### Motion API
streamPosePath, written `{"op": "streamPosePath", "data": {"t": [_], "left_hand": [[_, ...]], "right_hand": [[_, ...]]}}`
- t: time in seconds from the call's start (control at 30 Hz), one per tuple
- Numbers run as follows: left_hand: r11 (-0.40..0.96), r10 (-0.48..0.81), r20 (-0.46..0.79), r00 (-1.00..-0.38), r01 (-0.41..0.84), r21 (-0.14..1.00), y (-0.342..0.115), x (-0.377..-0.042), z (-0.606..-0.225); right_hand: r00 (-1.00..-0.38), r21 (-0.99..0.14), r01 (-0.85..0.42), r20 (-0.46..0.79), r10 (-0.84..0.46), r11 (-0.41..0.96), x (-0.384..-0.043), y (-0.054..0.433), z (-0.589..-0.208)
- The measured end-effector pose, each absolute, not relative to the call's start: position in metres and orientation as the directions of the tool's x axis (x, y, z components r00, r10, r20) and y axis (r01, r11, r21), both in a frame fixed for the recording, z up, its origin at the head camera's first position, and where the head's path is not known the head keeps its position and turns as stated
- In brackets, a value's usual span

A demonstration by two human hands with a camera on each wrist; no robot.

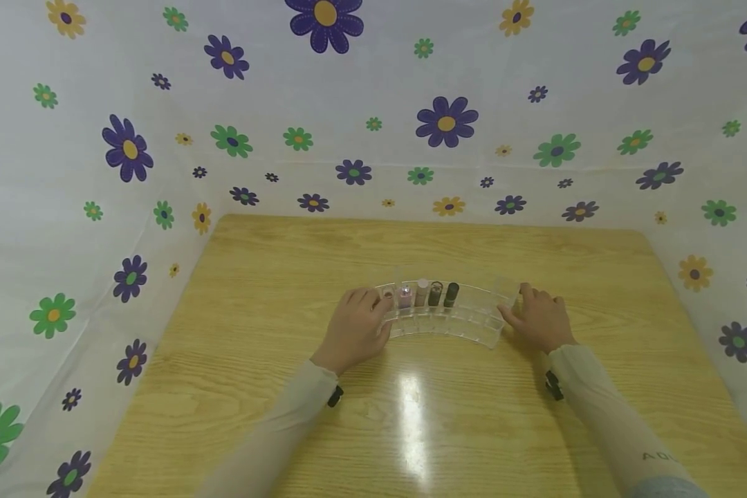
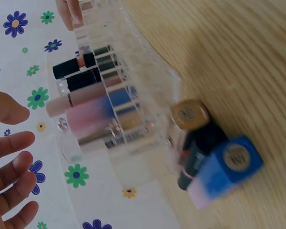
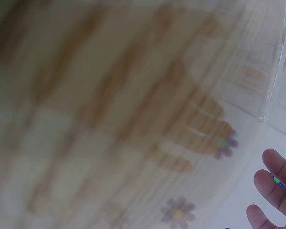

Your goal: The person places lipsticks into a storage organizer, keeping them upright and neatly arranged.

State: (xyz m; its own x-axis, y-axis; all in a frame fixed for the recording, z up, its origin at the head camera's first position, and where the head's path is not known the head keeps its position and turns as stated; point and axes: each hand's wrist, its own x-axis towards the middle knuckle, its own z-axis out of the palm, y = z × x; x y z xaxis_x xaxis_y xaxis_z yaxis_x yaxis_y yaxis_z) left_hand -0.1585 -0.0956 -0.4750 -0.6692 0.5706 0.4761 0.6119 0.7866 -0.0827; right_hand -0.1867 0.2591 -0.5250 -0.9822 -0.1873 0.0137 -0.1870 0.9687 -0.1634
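A clear, curved, tiered lipstick organizer [image 1: 451, 315] stands on the wooden table. Several lipsticks stand at its left end, among them a pink one [image 1: 404, 296], a pale mauve one [image 1: 421, 292] and a black one [image 1: 451, 295]. My left hand [image 1: 356, 328] is at this left end; in the left wrist view its fingers [image 2: 12, 183] are loosely bent, apart from the organizer. My right hand [image 1: 540, 318] grips the right end between thumb and fingers. In the left wrist view, labelled ends of a blue-and-pink piece [image 2: 229, 167] and others show beside the organizer; I cannot tell whether they are loose.
The glossy wooden table [image 1: 255, 401] carries a bright light reflection in front of the organizer. A white cloth [image 1: 373, 76] with printed flowers hangs behind it and at both sides.
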Motion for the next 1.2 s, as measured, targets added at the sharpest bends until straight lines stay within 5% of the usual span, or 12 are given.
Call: {"op": "streamPosePath", "data": {"t": [0.57,1.2], "left_hand": [[0.810,0.560,0.397,-0.728,0.582,-0.074,-0.153,-0.163,-0.499],[0.861,0.500,0.191,-0.845,0.509,-0.002,-0.163,-0.173,-0.518]], "right_hand": [[-0.984,-0.192,-0.171,-0.006,-0.175,0.966,-0.187,0.258,-0.525],[-0.986,-0.201,-0.163,-0.011,-0.169,0.966,-0.186,0.258,-0.524]]}}
